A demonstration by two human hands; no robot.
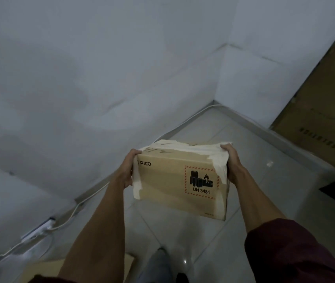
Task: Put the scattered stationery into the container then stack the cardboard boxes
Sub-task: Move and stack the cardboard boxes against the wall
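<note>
Head: cardboard box point(170, 180) between hands point(127, 170) point(231, 166)

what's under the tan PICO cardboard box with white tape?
The tan taped PICO cardboard box hangs between left hand and right hand, off the ground. Below: pale tiled floor, a grey trouser leg. Floor directly beneath is covered by the box.

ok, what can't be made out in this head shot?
1. Stationery and container: not in the head view, out of frame.
2. Inside of the box: head view, taped shut, its walls hide the contents.
3. Fingertips of the left hand and right hand: head view, behind the box's ends.
4. Cardboard by the feet: head view, cut by the bottom edge and left arm; box or sheet unclear.
</note>
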